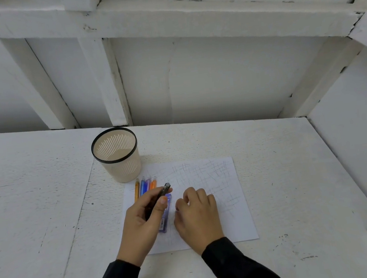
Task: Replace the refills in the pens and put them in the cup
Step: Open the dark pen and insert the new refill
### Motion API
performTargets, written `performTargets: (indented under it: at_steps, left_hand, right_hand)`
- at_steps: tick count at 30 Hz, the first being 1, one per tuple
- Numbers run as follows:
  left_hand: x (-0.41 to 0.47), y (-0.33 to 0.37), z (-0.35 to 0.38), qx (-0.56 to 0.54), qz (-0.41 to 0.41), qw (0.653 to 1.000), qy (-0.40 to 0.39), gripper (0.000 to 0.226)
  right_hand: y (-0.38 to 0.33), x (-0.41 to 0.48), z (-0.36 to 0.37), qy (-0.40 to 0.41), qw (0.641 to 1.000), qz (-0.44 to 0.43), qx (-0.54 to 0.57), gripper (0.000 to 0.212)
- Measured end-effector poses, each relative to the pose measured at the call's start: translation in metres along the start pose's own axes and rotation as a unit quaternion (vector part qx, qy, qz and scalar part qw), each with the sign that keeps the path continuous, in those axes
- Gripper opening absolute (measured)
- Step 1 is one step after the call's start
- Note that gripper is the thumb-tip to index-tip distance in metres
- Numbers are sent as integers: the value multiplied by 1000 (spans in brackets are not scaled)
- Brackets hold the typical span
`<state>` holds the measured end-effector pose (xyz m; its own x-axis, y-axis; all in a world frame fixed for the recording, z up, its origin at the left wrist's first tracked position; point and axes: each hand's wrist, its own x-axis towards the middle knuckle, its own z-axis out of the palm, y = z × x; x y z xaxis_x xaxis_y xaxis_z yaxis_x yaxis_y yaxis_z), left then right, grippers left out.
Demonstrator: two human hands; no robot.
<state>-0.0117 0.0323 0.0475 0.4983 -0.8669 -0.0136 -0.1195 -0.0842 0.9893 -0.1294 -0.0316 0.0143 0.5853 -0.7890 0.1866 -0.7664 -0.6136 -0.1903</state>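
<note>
My left hand (144, 217) grips a dark pen (164, 190), its end pointing up and to the right above the paper. A purple pack of refills (164, 219) lies on the paper between my hands, partly hidden by the left thumb. My right hand (197, 215) rests on the paper beside the pack with fingers curled down; whether it pinches anything is hidden. Several coloured pens (145, 186), orange, blue and purple, lie side by side just beyond my left hand. The beige slotted cup (117, 157) with a black rim stands upright behind them and holds nothing that I can see.
A white sheet of paper (226, 191) covered in scribbled lines lies on the white table (297, 171). A white wall with beams rises right behind the cup, and another wall closes the right side. A seam in the tabletop runs to the left of the paper.
</note>
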Motion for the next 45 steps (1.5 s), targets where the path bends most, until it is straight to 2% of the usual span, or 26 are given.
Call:
performTargets:
  at_steps: [4, 6, 7, 9, 11, 12, 14, 17, 21, 28, 31, 34, 37, 40, 42, 45]
  left_hand:
    - [1, -4, -1, 4, -3, 1000, 2, 20]
    - [1, -3, -2, 3, 3, 1000, -2, 14]
    - [1, -2, -2, 2, 6, 1000, -3, 16]
    - [1, -3, -3, 2, 6, 1000, -3, 17]
    - [1, -5, -3, 10, 8, 1000, -5, 18]
    - [1, -7, -3, 17, 9, 1000, -6, 16]
    - [2, -7, -1, 31, 10, 999, -8, 20]
    - [2, -3, 0, 56, 25, 998, -22, 29]
    - [0, -2, -1, 61, 39, 997, -25, 24]
    - [0, -2, -3, 77, 66, 995, -25, 23]
    - [1, -2, -3, 95, 81, 992, -32, 25]
    - [1, -2, -6, 134, 100, 985, -40, 28]
    - [1, -2, -11, 180, 130, 973, -57, 21]
    - [3, -3, -14, 237, 154, 957, -66, 26]
    - [4, -2, -15, 256, 163, 951, -63, 28]
    - [5, -3, -16, 253, 166, 951, -54, 27]
  right_hand:
    - [2, -2, 2, -16, 1000, -7, 21, 14]
    - [4, 2, -8, -31, 987, 34, 154, 8]
    - [4, 5, -16, -50, 961, 77, 262, 5]
    - [4, 12, -37, -74, 869, 143, 468, 2]
    - [7, 18, -57, -55, 803, 159, 572, 5]
    - [7, 19, -66, -47, 784, 153, 600, 6]
    - [8, 21, -79, -38, 770, 133, 623, 6]
    - [9, 22, -86, -28, 791, 102, 603, 8]
    - [8, 22, -83, -27, 835, 67, 545, 10]
    - [12, 25, -88, -19, 834, 43, 550, 17]
    - [11, 25, -89, -25, 847, 32, 531, 19]
    - [13, 25, -92, -34, 875, 10, 483, 23]
    - [16, 27, -99, -70, 912, -26, 402, 27]
    - [19, 30, -107, -93, 943, -76, 311, 32]
    - [20, 32, -109, -97, 950, -87, 284, 33]
    - [21, 34, -110, -103, 937, -65, 327, 32]
